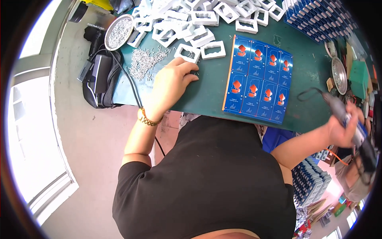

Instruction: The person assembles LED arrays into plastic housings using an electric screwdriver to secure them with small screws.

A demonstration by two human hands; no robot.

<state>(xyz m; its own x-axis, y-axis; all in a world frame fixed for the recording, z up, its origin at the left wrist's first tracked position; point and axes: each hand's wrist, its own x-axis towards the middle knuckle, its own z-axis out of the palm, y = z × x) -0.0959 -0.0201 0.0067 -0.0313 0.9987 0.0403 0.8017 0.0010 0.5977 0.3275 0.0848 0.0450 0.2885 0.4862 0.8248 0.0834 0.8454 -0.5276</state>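
Observation:
My left hand (173,79) rests at the near left of the green table (211,93). Its fingers are bent, with a gap between thumb and forefinger, and nothing shows in them. Just beyond the fingertips lies a white rectangular frame (180,51); a pile of small metal screws (139,65) spreads to the left. Off to the right, my right hand (343,129) grips an electric screwdriver (338,107), both smeared by motion. A dark loop of cord is at its upper end. Between my hands lies a blue panel (258,75) divided into several rectangles with orange-red marks.
White frames (199,18) are heaped at the back. A round metal dish (119,32) of screws stands at the left, near a black bag (101,79) and a cable (133,89). Blue stacks (318,18) rise at the back right, near another metal dish (339,75).

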